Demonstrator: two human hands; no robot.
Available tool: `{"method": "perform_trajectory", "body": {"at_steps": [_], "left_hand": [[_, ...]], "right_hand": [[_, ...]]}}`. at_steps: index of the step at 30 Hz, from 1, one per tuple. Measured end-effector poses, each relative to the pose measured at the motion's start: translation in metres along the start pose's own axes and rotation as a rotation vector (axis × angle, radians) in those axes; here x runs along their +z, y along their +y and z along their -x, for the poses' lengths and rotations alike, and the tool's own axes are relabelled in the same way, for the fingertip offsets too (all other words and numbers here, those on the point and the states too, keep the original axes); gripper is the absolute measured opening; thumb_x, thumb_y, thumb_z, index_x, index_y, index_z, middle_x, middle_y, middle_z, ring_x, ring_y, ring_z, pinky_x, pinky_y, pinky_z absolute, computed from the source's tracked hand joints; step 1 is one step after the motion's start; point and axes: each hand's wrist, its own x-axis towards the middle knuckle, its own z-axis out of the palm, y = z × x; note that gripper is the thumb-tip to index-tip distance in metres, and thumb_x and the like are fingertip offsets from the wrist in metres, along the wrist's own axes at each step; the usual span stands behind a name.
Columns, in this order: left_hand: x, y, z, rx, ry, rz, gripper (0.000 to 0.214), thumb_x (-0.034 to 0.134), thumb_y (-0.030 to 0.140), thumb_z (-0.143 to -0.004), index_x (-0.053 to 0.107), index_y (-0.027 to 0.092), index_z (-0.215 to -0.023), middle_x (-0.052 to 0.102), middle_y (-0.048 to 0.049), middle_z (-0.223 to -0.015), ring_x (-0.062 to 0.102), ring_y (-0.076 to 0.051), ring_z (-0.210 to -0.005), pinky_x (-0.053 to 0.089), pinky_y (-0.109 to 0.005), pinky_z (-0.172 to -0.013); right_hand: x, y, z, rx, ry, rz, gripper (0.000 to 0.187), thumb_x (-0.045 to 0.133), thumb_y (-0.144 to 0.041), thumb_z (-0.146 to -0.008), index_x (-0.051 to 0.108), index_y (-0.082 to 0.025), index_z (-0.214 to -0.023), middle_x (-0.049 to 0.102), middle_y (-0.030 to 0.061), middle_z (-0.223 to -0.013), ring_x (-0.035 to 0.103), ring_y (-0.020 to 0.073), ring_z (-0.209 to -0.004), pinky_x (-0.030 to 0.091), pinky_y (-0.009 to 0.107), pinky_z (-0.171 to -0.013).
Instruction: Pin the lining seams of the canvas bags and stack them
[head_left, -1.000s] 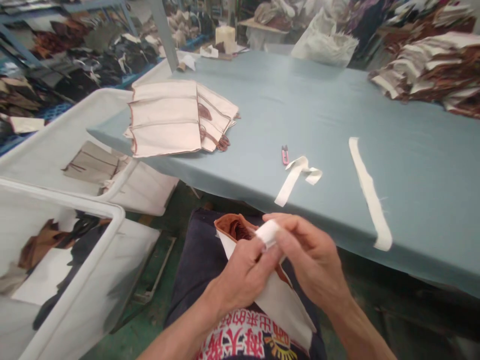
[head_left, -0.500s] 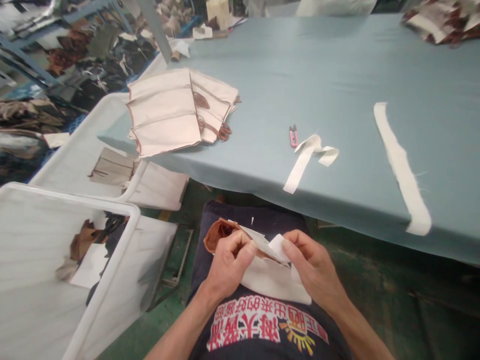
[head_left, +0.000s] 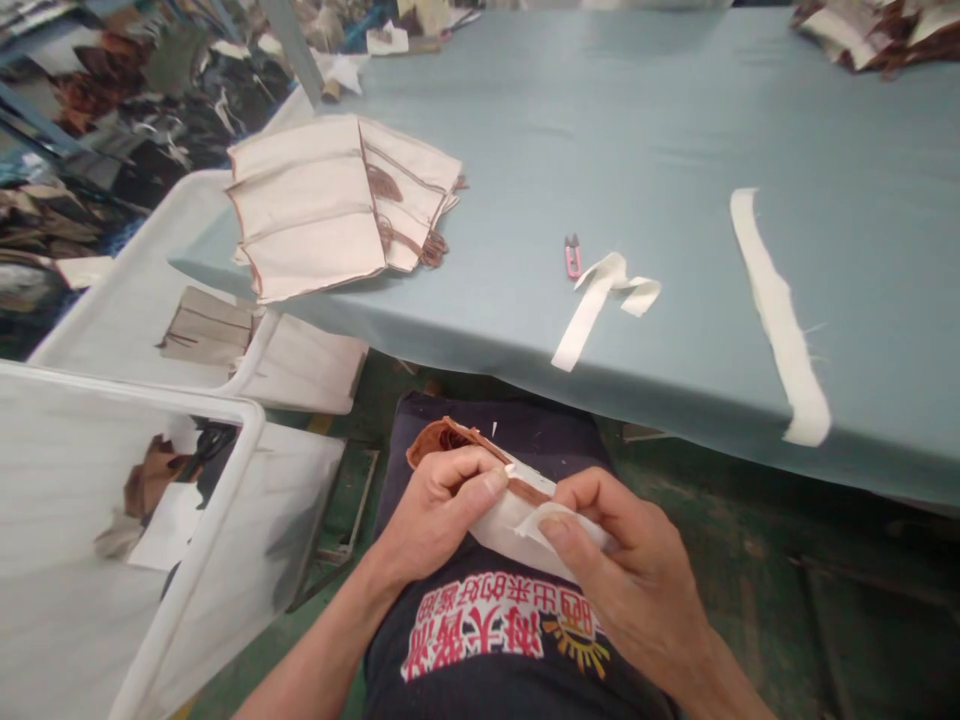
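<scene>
A cream cloth piece (head_left: 501,528) with brown trim lies over my lap, its curled brown end (head_left: 431,440) to the left. My left hand (head_left: 450,500) is closed in a pinch on its upper edge, thumb on top. My right hand (head_left: 619,560) pinches a thin white strip (head_left: 534,520) between thumb and forefinger, just over the cloth. Part of the cloth is hidden behind both hands. Small white scraps are on the dark fabric across my lap.
On the blue-green table (head_left: 660,140) are pink thread snips (head_left: 573,260), a folded cream strip (head_left: 581,325), a long cream strip (head_left: 776,310) and stacked cream panels (head_left: 307,210). White bins (head_left: 251,430) stand at left.
My right hand has drawn the white strip down towards me and turned over it. More brown trim shows between my hands. The view has shifted slightly.
</scene>
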Motion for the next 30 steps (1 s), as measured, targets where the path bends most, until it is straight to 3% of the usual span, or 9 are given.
{"method": "perform_trajectory", "body": {"at_steps": [3, 6, 17, 25, 30], "left_hand": [[0.002, 0.002, -0.002, 0.035, -0.006, 0.022, 0.044, 0.062, 0.046, -0.095, 0.054, 0.015, -0.065, 0.05, 0.0011, -0.064, 0.039, -0.01, -0.059, 0.032, -0.022, -0.055], [0.003, -0.001, -0.001, 0.036, 0.016, 0.044, 0.042, 0.063, 0.044, -0.094, 0.057, 0.015, -0.065, 0.054, -0.0004, -0.066, 0.042, -0.011, -0.061, 0.034, -0.023, -0.056], [-0.002, -0.013, -0.002, -0.055, 0.075, 0.114, 0.038, 0.068, 0.047, -0.086, 0.063, 0.016, -0.066, 0.058, -0.0018, -0.067, 0.043, -0.012, -0.058, 0.034, -0.024, -0.053], [-0.009, -0.02, -0.006, -0.15, 0.0, 0.204, 0.038, 0.066, 0.05, -0.085, 0.061, 0.016, -0.068, 0.044, 0.0032, -0.059, 0.034, -0.009, -0.051, 0.025, -0.025, -0.049], [-0.013, -0.021, -0.009, -0.172, -0.024, 0.235, 0.036, 0.064, 0.045, -0.085, 0.056, 0.017, -0.064, 0.038, 0.0048, -0.056, 0.029, -0.009, -0.05, 0.022, -0.025, -0.049]], "right_hand": [[0.001, -0.011, -0.006, -0.006, 0.031, 0.094, 0.025, 0.061, -0.033, -0.089, 0.058, -0.021, -0.067, 0.051, -0.0063, -0.052, 0.04, 0.0077, -0.043, 0.027, 0.02, -0.041], [0.004, -0.013, -0.011, 0.089, -0.014, 0.158, 0.029, 0.058, -0.038, -0.09, 0.056, -0.021, -0.067, 0.053, -0.0054, -0.052, 0.046, 0.009, -0.043, 0.03, 0.02, -0.041], [0.014, -0.005, -0.016, 0.196, -0.042, 0.124, 0.029, 0.056, -0.044, -0.091, 0.053, -0.022, -0.071, 0.05, -0.0054, -0.05, 0.043, 0.0096, -0.042, 0.028, 0.022, -0.041], [0.017, -0.002, -0.019, 0.231, -0.085, 0.123, 0.032, 0.056, -0.048, -0.091, 0.053, -0.023, -0.073, 0.051, -0.0051, -0.052, 0.043, 0.0102, -0.044, 0.028, 0.023, -0.042], [0.021, -0.002, -0.021, 0.147, -0.024, 0.227, 0.029, 0.058, -0.044, -0.091, 0.054, -0.023, -0.072, 0.049, -0.0061, -0.05, 0.043, 0.0101, -0.044, 0.027, 0.024, -0.044]]}}
